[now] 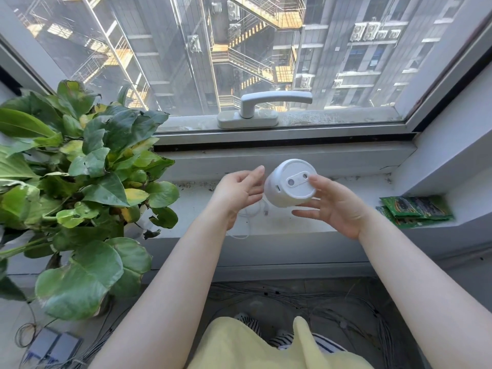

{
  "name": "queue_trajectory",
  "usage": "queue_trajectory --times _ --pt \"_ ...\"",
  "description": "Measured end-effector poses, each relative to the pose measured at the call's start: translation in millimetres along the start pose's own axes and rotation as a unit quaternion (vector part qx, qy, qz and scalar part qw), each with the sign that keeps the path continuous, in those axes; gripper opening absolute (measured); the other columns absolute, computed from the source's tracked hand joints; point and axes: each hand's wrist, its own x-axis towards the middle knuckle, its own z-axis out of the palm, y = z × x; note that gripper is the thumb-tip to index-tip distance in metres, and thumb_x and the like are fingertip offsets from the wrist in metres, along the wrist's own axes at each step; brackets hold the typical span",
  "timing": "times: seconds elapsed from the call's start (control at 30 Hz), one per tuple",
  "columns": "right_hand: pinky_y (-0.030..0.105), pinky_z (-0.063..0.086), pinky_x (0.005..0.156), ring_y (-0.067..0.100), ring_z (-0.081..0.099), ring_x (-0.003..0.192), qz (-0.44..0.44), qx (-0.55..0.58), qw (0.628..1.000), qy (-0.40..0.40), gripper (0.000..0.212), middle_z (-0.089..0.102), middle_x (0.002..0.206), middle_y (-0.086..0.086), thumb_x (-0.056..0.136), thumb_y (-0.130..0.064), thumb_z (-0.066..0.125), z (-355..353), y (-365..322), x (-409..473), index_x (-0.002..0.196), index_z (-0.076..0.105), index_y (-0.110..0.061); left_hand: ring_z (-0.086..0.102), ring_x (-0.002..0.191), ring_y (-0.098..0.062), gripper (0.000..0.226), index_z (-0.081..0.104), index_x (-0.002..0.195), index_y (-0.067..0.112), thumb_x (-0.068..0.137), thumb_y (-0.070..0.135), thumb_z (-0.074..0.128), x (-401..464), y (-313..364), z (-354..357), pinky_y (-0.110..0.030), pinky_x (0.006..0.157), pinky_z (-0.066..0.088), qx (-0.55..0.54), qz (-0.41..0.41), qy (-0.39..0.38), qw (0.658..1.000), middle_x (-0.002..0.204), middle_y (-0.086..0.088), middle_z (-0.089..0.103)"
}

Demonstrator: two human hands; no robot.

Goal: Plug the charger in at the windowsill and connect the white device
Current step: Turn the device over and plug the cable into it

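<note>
A round white device (288, 183) is held above the windowsill (332, 219), tilted so its flat underside with two round holes faces me. My right hand (335, 206) grips it from the right, thumb on the flat face and fingers under its side. My left hand (241, 191) is open just left of the device, palm turned toward it, fingertips near its edge. A thin white cable (253, 211) with a small plug end (265, 212) lies on the sill beneath the device. No charger block is visible.
A large leafy potted plant (80, 182) crowds the left end of the sill. Green packets (415, 210) lie at the right end. The window handle (266, 107) sits behind. Loose cables (319, 302) and a power strip (50, 347) lie on the floor.
</note>
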Motion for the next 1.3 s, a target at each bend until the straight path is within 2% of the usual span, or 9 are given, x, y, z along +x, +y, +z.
queue_trajectory --times 0.13,0.3,0.5,0.6,0.77,0.9,1.0,1.13,1.3 --pt "0.040 0.057 0.084 0.027 0.066 0.109 0.035 -0.106 0.994 -0.003 0.050 0.067 0.123 0.009 0.074 -0.047 0.067 -2.2 -12.9 6.3 0.117 0.067 -0.022 0.073 0.095 -0.023 0.046 0.070 0.108 0.007 0.081 0.045 0.066 -5.1 8.5 1.0 -0.031 0.086 0.058 0.038 0.000 -0.043 0.998 0.104 -0.011 0.075" --pt "0.039 0.058 0.083 0.024 0.070 0.097 0.048 -0.137 0.989 0.036 0.035 0.073 0.112 0.011 0.086 -0.046 0.059 2.8 -15.8 15.2 0.112 0.069 -0.025 0.073 0.096 -0.022 0.054 0.071 0.101 -0.005 0.076 0.044 0.073 0.1 -1.8 4.2 -0.026 0.087 0.057 0.049 -0.019 -0.017 0.998 0.102 -0.017 0.075" --pt "0.032 0.057 0.084 0.017 0.069 0.098 0.060 -0.152 0.986 0.021 0.034 0.074 0.109 0.002 0.088 -0.042 0.060 1.9 -11.4 17.4 0.111 0.070 -0.019 0.074 0.092 -0.020 0.064 0.069 0.102 -0.011 0.074 0.046 0.074 8.6 -10.9 7.1 -0.030 0.097 0.053 0.053 -0.037 -0.006 0.998 0.103 -0.017 0.075" --pt "0.033 0.056 0.089 0.019 0.067 0.102 0.048 -0.147 0.988 0.024 0.035 0.072 0.112 0.003 0.089 -0.039 0.060 0.3 -7.9 18.5 0.115 0.068 -0.016 0.075 0.088 -0.019 0.068 0.068 0.104 -0.011 0.072 0.048 0.074 12.3 -12.2 8.1 -0.031 0.098 0.052 0.059 -0.040 0.003 0.997 0.104 -0.017 0.075" --pt "0.031 0.054 0.088 0.020 0.067 0.105 0.019 -0.101 0.991 0.090 0.036 0.072 0.113 0.006 0.088 -0.037 0.063 1.1 -3.7 24.3 0.113 0.067 -0.012 0.076 0.084 -0.019 0.078 0.065 0.107 -0.015 0.067 0.052 0.076 17.4 -11.2 11.3 -0.033 0.098 0.052 0.082 -0.042 0.010 0.996 0.101 -0.019 0.075" --pt "0.032 0.055 0.089 0.019 0.068 0.103 0.014 -0.096 0.989 0.113 0.033 0.074 0.109 0.007 0.087 -0.038 0.063 0.5 -2.1 29.5 0.107 0.070 -0.013 0.074 0.093 -0.026 0.084 0.068 0.100 -0.011 0.055 0.059 0.075 20.3 -10.8 12.6 -0.039 0.100 0.049 0.122 -0.050 0.009 0.991 0.093 -0.019 0.077" --pt "0.032 0.054 0.090 0.018 0.069 0.100 0.015 -0.093 0.989 0.115 0.033 0.074 0.107 0.007 0.088 -0.038 0.063 1.4 0.5 32.5 0.106 0.071 -0.012 0.075 0.089 -0.023 0.076 0.067 0.102 -0.014 0.065 0.052 0.076 23.7 -13.3 12.0 -0.037 0.100 0.050 0.123 -0.041 0.010 0.991 0.096 -0.019 0.076" --pt "0.026 0.055 0.080 0.012 0.070 0.089 0.012 -0.089 0.988 0.125 0.035 0.075 0.101 0.004 0.088 -0.038 0.063 5.3 3.9 36.4 0.107 0.071 -0.010 0.076 0.082 -0.015 0.073 0.066 0.107 -0.013 0.069 0.049 0.075 26.8 -15.3 9.0 -0.029 0.094 0.052 0.119 -0.050 0.012 0.992 0.095 -0.015 0.077" --pt "0.024 0.054 0.077 0.011 0.071 0.087 -0.001 -0.084 0.986 0.144 0.034 0.075 0.101 0.003 0.087 -0.040 0.063 3.5 4.1 35.5 0.103 0.072 -0.012 0.076 0.081 -0.015 0.079 0.064 0.104 -0.015 0.065 0.052 0.076 26.6 -13.5 10.8 -0.034 0.100 0.050 0.112 -0.045 0.004 0.993 0.094 -0.016 0.077"
